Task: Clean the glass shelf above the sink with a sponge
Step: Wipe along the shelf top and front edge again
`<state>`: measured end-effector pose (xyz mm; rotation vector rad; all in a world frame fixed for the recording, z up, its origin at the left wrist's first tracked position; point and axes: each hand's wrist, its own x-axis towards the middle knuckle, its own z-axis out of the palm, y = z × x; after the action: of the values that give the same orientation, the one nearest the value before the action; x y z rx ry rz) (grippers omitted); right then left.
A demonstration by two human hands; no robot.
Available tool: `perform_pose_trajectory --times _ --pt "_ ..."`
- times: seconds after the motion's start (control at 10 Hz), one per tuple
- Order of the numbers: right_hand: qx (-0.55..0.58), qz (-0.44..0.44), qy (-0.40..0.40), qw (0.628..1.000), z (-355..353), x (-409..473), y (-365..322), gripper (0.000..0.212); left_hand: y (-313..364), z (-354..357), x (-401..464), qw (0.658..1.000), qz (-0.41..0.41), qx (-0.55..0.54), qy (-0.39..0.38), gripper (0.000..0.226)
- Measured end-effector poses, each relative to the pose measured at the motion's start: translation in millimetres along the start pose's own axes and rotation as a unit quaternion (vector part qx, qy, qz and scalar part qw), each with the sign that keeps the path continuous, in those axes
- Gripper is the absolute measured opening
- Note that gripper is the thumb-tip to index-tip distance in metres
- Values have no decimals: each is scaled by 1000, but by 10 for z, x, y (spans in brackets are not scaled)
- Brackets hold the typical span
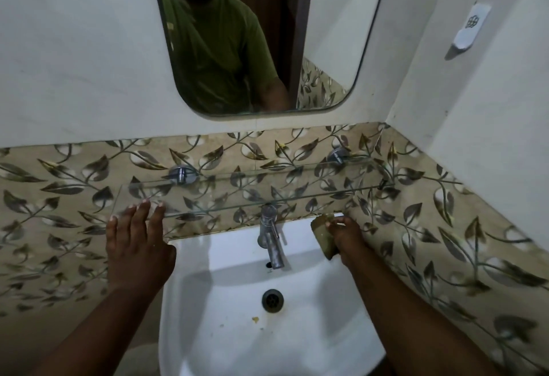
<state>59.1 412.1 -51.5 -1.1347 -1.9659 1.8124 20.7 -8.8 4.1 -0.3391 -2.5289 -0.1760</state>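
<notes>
Clamped in the right hand (346,234), the sponge (323,236) sits under the glass shelf (267,194) at 3 o'clock of the tap (271,239); left hand (138,245), fingers spread, should steady the shelf's front edge while wiping lightly.

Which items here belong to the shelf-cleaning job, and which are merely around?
Job:
glass shelf
sponge, gripped in the right hand
left hand, fingertips on the shelf's front edge

Merely around:
tap
sink
mirror
white wall holder
</notes>
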Motion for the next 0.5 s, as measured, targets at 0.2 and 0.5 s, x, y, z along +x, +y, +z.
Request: perform_pose_trajectory --times 0.2,0.5 --pt "-92 11 -17 996 -46 538 -30 31 78 110 96 1000 -13 15 16 75" --pt "-513 -145 35 845 160 1119 423 37 30 231 32 997 -19 52 52 71"
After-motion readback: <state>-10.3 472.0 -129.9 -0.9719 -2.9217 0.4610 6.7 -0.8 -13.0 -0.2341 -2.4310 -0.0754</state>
